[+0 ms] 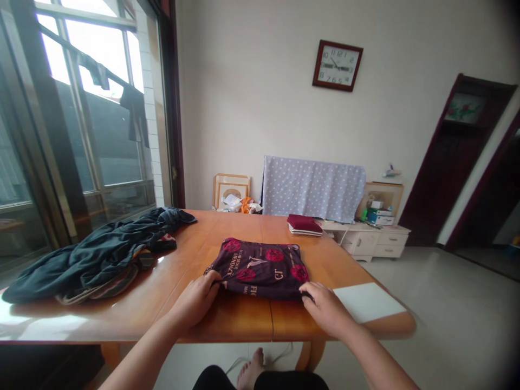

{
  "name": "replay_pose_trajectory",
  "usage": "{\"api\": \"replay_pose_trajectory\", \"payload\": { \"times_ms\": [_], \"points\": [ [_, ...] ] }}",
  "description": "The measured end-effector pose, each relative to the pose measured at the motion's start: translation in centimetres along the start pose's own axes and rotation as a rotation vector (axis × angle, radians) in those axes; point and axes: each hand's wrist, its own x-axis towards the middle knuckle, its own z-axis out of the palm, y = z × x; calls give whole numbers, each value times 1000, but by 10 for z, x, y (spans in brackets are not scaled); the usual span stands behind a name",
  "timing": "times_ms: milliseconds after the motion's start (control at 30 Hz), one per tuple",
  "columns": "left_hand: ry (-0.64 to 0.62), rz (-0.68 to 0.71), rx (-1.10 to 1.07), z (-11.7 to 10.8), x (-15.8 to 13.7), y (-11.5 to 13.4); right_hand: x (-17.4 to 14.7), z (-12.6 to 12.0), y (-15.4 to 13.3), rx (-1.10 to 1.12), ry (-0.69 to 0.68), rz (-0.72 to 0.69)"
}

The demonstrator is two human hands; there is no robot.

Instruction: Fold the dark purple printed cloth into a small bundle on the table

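Note:
A dark purple garment (264, 271) with red rose prints and pale lettering lies folded into a rough rectangle on the wooden table (195, 227). Its near left corner is pinched in my left hand (202, 295), fingers closed on the cloth. At the near right corner, my right hand (323, 306) grips the fabric between thumb and fingers. The garment rests flat, with its near edge stretched between both hands. What kind of garment it is, the folds do not show.
Dark crumpled clothes (97, 254) spread over the table's left side. A folded maroon cloth (304, 224) lies at the far edge. A white sheet (369, 301) sits near the right corner. Beyond stand a white cabinet (390, 244) and something under a dotted grey cover (312, 187).

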Motion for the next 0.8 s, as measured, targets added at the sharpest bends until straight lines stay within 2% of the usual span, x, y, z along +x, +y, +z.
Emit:
{"api": "replay_pose_trajectory", "payload": {
  "times_ms": [100,200,267,367,500,567,667,800],
  "points": [
    [65,-61,-22,-4,21,-2,26,-8,6,118,100,69],
    [160,-84,-7,-17,49,7,64,-26,8,172,214,130],
    [190,-43,14,-31,67,17,91,-44,7,181,304,155],
    [162,79,78,-56,85,26,123,-71,4,202,420,178],
    [146,137,111,-78,100,17,142,-97,-5,242,452,120],
    [168,86,-19,-84,103,9,142,-104,-12,283,447,94],
    [189,-44,-344,-90,101,5,138,-110,-23,406,440,85],
    [144,-157,-660,-110,88,24,131,-125,-39,648,419,100]
  ]
}}
